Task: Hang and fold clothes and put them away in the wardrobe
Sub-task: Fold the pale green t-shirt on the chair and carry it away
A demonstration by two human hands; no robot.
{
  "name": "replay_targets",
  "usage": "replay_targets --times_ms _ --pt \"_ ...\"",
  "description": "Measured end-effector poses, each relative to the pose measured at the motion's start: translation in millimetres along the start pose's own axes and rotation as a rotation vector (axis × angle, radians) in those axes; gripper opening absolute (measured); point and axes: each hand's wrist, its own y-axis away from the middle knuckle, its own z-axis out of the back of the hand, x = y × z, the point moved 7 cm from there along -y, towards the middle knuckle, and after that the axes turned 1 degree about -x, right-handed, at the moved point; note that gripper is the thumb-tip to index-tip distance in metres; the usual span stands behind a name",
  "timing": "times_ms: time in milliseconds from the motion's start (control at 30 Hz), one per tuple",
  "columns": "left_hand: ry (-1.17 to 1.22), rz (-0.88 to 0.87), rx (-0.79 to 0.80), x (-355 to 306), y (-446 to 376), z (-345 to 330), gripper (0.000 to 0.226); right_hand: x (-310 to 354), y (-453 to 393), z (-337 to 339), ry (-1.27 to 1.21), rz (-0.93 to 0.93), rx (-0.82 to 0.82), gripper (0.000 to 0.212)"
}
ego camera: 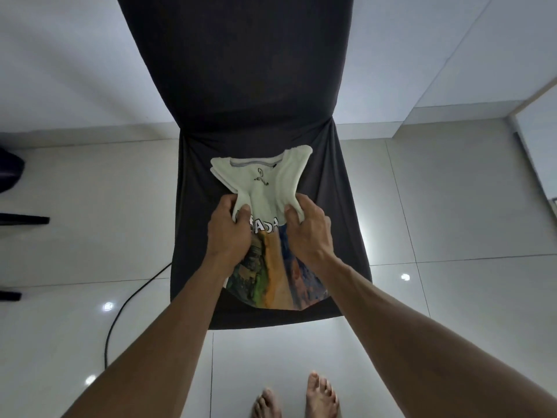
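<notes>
The pale green printed cotton T-shirt [265, 188] lay folded on the dark grey fabric-covered chair [340, 182] seat. The left hand [230, 227] and right hand [307, 227] gripped its bunched middle with curled fingers [294, 213].

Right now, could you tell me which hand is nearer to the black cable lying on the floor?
Left. The left hand grips the T-shirt's left side, toward the black cable running along the floor left of the chair. The right hand grips the shirt's far side.
</notes>
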Motion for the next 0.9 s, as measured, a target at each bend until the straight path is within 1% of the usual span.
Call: replay_targets --times_ms 100,233,367,500,633,733,800,900 --pt "-0.031 -0.052 0.008 -28.0 13.6 5.5 0.023 25.9 14.4 12.6 0.02 0.055 0.002 0.026" --pt "-0.035 -0.087 0.049 -86.4 37.9 22.8 0.022 72.3 38.7 55.0 0.006 0.053 -0.047 0.027" --pt "-0.048 -0.158 0.138 -169.1 78.3 39.5 0.024 135.3 76.2 122.6 0.037 0.022 -0.113 0.031" --pt "-0.066 -0.237 0.251 -269.9 128.7 39.1 0.03 181.6 121.1 219.0 -0.016 -0.068 -0.258 0.037" --pt "-0.111 -0.334 0.37 -358.7 185.5 7.6 0.038 192.5 164.7 315.6 -0.105 -0.171 -0.436 0.039" --pt "-0.139 -0.426 0.529 -429.6 248.9 -44.4 0.042 183.9 209.3 406.5 -0.195 -0.249 -0.609 0.038" --pt "-0.152 -0.459 0.615 -458.5 280.9 -75.9 0.044 176.5 233.1 451.7 -0.212 -0.287 -0.69 0.037" --pt "-0.176 -0.493 0.754 -495.1 346.8 -139.8 0.039 143.6 284.8 529.2 -0.28 -0.354 -0.815 0.036"
